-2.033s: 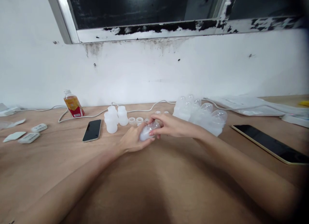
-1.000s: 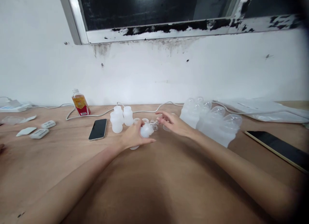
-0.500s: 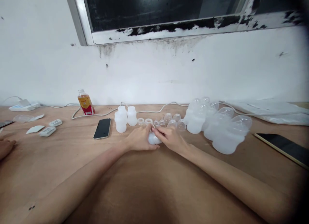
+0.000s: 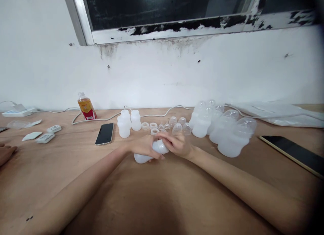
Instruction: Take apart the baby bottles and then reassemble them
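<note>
A frosted white bottle (image 4: 143, 158) lies tilted between my hands, its base toward the left and its neck toward the right. My left hand (image 4: 144, 146) is wrapped round its body. At the neck end, my right hand (image 4: 177, 144) has its fingers closed on the bottle's top. Just behind my hands are white rings (image 4: 153, 125), small clear nipples (image 4: 166, 126) and clear domed caps (image 4: 177, 128). Open-necked white bottles (image 4: 124, 127) stand to the left of these parts. Several bottles with clear caps (image 4: 233, 140) stand to the right.
A phone (image 4: 104, 134) and a drink bottle (image 4: 86, 107) are at the left, with small white boxes (image 4: 45, 138) farther left. Another person's hand (image 4: 7, 153) rests at the left edge. A second phone (image 4: 295, 154) and a plastic bag (image 4: 275, 114) are at the right. A cable runs along the wall.
The held bottle has tilted, and its base now shows left of my left hand. My right hand's fingers have moved over its top. The view has shifted slightly.
</note>
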A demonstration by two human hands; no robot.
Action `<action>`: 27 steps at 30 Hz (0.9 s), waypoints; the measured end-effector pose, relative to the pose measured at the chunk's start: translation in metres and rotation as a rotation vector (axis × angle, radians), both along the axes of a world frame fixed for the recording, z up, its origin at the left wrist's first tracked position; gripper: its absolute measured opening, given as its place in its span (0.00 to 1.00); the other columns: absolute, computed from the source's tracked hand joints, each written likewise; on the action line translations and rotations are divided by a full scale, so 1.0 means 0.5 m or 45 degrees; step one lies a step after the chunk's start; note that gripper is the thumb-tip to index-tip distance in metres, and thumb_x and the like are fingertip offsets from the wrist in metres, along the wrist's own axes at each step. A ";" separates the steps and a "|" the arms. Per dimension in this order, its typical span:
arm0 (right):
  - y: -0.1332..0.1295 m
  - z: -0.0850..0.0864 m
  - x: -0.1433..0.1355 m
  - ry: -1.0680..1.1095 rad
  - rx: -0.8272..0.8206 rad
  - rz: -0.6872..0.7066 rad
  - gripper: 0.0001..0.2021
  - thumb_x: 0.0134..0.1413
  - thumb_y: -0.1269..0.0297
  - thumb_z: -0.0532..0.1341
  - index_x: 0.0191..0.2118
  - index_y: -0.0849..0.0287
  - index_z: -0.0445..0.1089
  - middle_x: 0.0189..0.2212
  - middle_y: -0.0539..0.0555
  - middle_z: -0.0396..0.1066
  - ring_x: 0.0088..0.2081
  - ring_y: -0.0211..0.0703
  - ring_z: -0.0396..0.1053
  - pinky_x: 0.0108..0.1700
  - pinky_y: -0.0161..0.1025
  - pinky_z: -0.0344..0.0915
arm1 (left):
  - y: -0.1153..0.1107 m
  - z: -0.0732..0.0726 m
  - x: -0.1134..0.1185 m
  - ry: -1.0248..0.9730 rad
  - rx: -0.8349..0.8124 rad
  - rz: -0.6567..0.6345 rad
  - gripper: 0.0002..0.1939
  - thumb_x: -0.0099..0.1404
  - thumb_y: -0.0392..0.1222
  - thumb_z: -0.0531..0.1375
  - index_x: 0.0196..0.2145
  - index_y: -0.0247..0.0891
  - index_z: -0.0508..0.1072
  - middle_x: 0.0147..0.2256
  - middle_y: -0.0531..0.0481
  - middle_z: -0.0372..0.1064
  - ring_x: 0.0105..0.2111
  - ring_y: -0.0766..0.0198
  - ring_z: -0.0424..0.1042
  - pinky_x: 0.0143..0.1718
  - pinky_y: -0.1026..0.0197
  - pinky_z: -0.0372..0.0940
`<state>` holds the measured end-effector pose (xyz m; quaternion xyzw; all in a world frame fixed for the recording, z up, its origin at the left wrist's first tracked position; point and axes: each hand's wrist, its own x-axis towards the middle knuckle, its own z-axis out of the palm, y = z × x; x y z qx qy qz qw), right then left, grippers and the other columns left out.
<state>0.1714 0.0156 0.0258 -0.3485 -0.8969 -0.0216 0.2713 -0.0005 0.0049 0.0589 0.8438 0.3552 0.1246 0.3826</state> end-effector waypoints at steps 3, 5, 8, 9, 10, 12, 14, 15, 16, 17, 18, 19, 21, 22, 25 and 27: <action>-0.002 -0.004 -0.001 -0.018 -0.006 0.029 0.18 0.54 0.66 0.42 0.45 0.55 0.65 0.29 0.52 0.72 0.26 0.40 0.67 0.32 0.37 0.62 | -0.003 -0.002 -0.002 -0.044 -0.322 -0.100 0.18 0.47 0.44 0.60 0.38 0.39 0.63 0.21 0.55 0.65 0.18 0.64 0.67 0.18 0.64 0.62; -0.005 0.002 -0.005 -0.005 -0.031 0.022 0.18 0.54 0.65 0.43 0.45 0.55 0.64 0.28 0.53 0.72 0.24 0.39 0.67 0.30 0.37 0.61 | -0.002 -0.002 -0.002 -0.010 -0.376 -0.141 0.19 0.49 0.44 0.58 0.39 0.39 0.61 0.22 0.54 0.65 0.18 0.64 0.68 0.18 0.63 0.62; -0.008 0.020 -0.018 0.060 -0.165 -0.100 0.17 0.55 0.60 0.43 0.46 0.57 0.61 0.26 0.53 0.70 0.23 0.39 0.65 0.27 0.36 0.59 | 0.005 -0.006 -0.002 0.166 0.069 0.034 0.21 0.47 0.47 0.58 0.38 0.38 0.60 0.28 0.51 0.66 0.23 0.61 0.69 0.23 0.61 0.63; -0.007 0.025 -0.022 0.083 -0.253 -0.131 0.17 0.56 0.58 0.42 0.45 0.58 0.61 0.24 0.52 0.69 0.23 0.38 0.65 0.26 0.35 0.58 | 0.009 -0.009 -0.001 0.245 0.305 0.145 0.22 0.47 0.48 0.58 0.38 0.37 0.60 0.29 0.49 0.66 0.26 0.58 0.70 0.25 0.59 0.63; -0.006 0.029 -0.025 0.100 -0.378 -0.137 0.18 0.56 0.56 0.41 0.42 0.59 0.61 0.22 0.52 0.68 0.22 0.38 0.65 0.26 0.34 0.58 | 0.012 -0.012 0.000 0.327 0.524 0.245 0.23 0.46 0.49 0.58 0.38 0.36 0.59 0.31 0.47 0.66 0.28 0.56 0.69 0.27 0.58 0.63; -0.001 0.029 -0.028 0.117 -0.696 -0.073 0.19 0.55 0.52 0.41 0.38 0.60 0.61 0.20 0.50 0.66 0.20 0.35 0.64 0.23 0.32 0.57 | 0.016 -0.019 0.002 0.486 0.811 0.354 0.24 0.47 0.50 0.56 0.39 0.35 0.58 0.32 0.44 0.66 0.31 0.52 0.69 0.30 0.56 0.62; 0.006 0.022 -0.027 0.124 -0.948 0.004 0.19 0.54 0.50 0.43 0.38 0.61 0.59 0.20 0.50 0.66 0.17 0.33 0.62 0.19 0.30 0.56 | 0.016 -0.024 0.004 0.600 0.911 0.352 0.24 0.50 0.51 0.54 0.41 0.34 0.56 0.31 0.42 0.66 0.31 0.51 0.69 0.30 0.56 0.61; 0.009 0.018 -0.025 0.134 -0.992 0.025 0.19 0.53 0.49 0.44 0.39 0.61 0.58 0.22 0.50 0.66 0.16 0.33 0.61 0.18 0.30 0.55 | 0.015 -0.025 0.005 0.628 0.926 0.342 0.24 0.50 0.51 0.53 0.41 0.33 0.56 0.31 0.42 0.67 0.31 0.51 0.69 0.29 0.56 0.61; 0.011 0.014 -0.023 0.143 -0.977 0.034 0.19 0.52 0.49 0.45 0.39 0.60 0.58 0.23 0.50 0.66 0.17 0.32 0.61 0.18 0.30 0.55 | 0.014 -0.025 0.006 0.641 0.931 0.339 0.25 0.51 0.51 0.53 0.42 0.32 0.56 0.31 0.42 0.67 0.31 0.51 0.69 0.29 0.56 0.61; 0.013 0.012 -0.020 0.143 -0.920 0.039 0.19 0.52 0.50 0.46 0.39 0.60 0.58 0.25 0.50 0.66 0.17 0.33 0.61 0.19 0.31 0.56 | 0.014 -0.024 0.006 0.642 0.928 0.344 0.25 0.51 0.50 0.53 0.42 0.32 0.55 0.30 0.42 0.67 0.30 0.51 0.69 0.29 0.56 0.60; 0.015 0.011 -0.017 0.134 -0.840 0.051 0.18 0.52 0.50 0.47 0.40 0.60 0.58 0.26 0.50 0.66 0.19 0.33 0.62 0.22 0.32 0.58 | 0.014 -0.022 0.004 0.632 0.913 0.346 0.25 0.51 0.50 0.53 0.43 0.32 0.55 0.30 0.42 0.66 0.30 0.51 0.69 0.28 0.57 0.60; 0.015 0.013 -0.015 0.115 -0.750 0.078 0.18 0.52 0.51 0.48 0.41 0.60 0.58 0.28 0.51 0.66 0.22 0.35 0.63 0.25 0.34 0.59 | 0.014 -0.019 0.002 0.610 0.883 0.342 0.25 0.50 0.49 0.54 0.42 0.32 0.56 0.31 0.42 0.66 0.31 0.51 0.69 0.28 0.57 0.60; 0.013 0.022 -0.010 0.056 -0.573 0.209 0.18 0.50 0.54 0.52 0.44 0.60 0.57 0.34 0.55 0.66 0.32 0.40 0.65 0.33 0.38 0.61 | 0.019 -0.011 -0.007 0.522 0.759 0.295 0.26 0.47 0.51 0.57 0.41 0.34 0.58 0.33 0.43 0.66 0.32 0.53 0.68 0.30 0.58 0.59; 0.011 0.030 -0.009 0.033 -0.497 0.299 0.19 0.50 0.56 0.54 0.46 0.60 0.57 0.37 0.56 0.64 0.37 0.42 0.63 0.38 0.39 0.60 | 0.022 -0.007 -0.013 0.458 0.657 0.240 0.27 0.45 0.52 0.58 0.41 0.35 0.59 0.35 0.44 0.66 0.33 0.54 0.68 0.31 0.59 0.59; -0.003 0.064 -0.003 0.057 -0.401 0.534 0.16 0.48 0.62 0.56 0.45 0.59 0.60 0.44 0.57 0.60 0.45 0.42 0.59 0.46 0.40 0.56 | 0.030 0.005 -0.034 0.269 0.328 0.064 0.30 0.42 0.53 0.61 0.42 0.38 0.60 0.37 0.49 0.66 0.35 0.57 0.67 0.36 0.59 0.59; -0.012 0.088 0.000 0.195 -0.463 0.593 0.14 0.48 0.63 0.56 0.42 0.58 0.61 0.41 0.55 0.63 0.43 0.40 0.61 0.45 0.39 0.57 | 0.033 0.011 -0.045 0.209 0.175 0.045 0.33 0.42 0.54 0.61 0.45 0.39 0.59 0.36 0.50 0.66 0.35 0.58 0.68 0.36 0.59 0.59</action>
